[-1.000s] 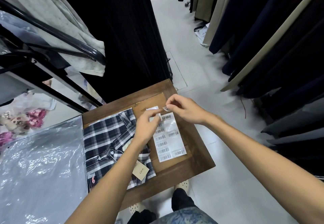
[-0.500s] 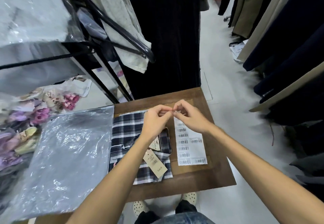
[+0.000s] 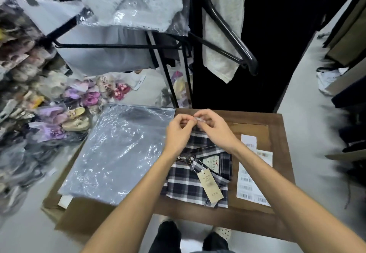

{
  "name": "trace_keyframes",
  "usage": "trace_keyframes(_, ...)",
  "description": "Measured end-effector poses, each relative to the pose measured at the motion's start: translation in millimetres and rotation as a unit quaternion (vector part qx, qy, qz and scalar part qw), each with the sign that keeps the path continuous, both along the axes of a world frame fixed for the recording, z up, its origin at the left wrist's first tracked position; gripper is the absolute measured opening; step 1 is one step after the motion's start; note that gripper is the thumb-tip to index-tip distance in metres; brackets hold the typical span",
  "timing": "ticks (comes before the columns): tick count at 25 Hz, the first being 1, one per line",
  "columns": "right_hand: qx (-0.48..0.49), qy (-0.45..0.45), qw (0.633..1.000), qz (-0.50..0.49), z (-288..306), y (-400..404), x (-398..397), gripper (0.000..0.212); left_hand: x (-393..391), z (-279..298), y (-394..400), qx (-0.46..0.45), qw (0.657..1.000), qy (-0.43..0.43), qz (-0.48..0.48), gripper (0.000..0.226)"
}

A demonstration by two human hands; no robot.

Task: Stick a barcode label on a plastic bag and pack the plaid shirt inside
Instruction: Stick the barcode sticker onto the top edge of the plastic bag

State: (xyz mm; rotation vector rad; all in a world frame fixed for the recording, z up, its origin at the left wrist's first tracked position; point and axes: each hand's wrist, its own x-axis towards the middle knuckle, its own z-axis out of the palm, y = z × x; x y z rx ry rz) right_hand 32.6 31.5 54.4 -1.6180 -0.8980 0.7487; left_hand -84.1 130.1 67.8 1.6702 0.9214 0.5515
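Observation:
A folded navy-and-white plaid shirt [image 3: 190, 183] with a tan hang tag [image 3: 210, 185] lies on a small wooden table [image 3: 277, 221]. A sheet of barcode labels [image 3: 250, 181] lies to its right. A clear plastic bag [image 3: 116, 153] lies flat to the left, on a cardboard box [image 3: 79, 219]. My left hand [image 3: 178, 132] and my right hand [image 3: 214, 130] meet above the shirt's far edge. Both pinch one small barcode label [image 3: 199, 119] between their fingertips.
A black rack [image 3: 170, 82] with bagged white garments stands behind the bag. Bagged shoes and slippers [image 3: 79, 102] are piled at the left. Dark clothes [image 3: 277, 35] hang behind the table and along the right. My feet show under the table's near edge.
Both hands lifted off the label sheet with a peeled label and shifted left over the shirt. The view swung left, bringing more of the plastic bag and shoe pile into sight.

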Motion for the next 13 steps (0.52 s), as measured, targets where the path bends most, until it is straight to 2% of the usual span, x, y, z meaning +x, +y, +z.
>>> trace_keyframes(4,0.013,0.014,1.000,0.004,11.2,50.7,-36.1,0.026,-24.0,8.8,44.3,-0.028,0.998,-0.037,0.050,0.007)
trace_keyframes(8,0.003,0.049,0.999,-0.015,12.8,97.2,-57.5,0.047,-58.3,13.5,91.2,-0.020,0.997,-0.033,0.068,0.005)
trace_keyframes(13,0.005,0.103,0.993,-0.062,15.8,160.6,-86.4,0.040,-104.3,14.0,157.4,-0.003,0.997,-0.049,0.060,0.010)
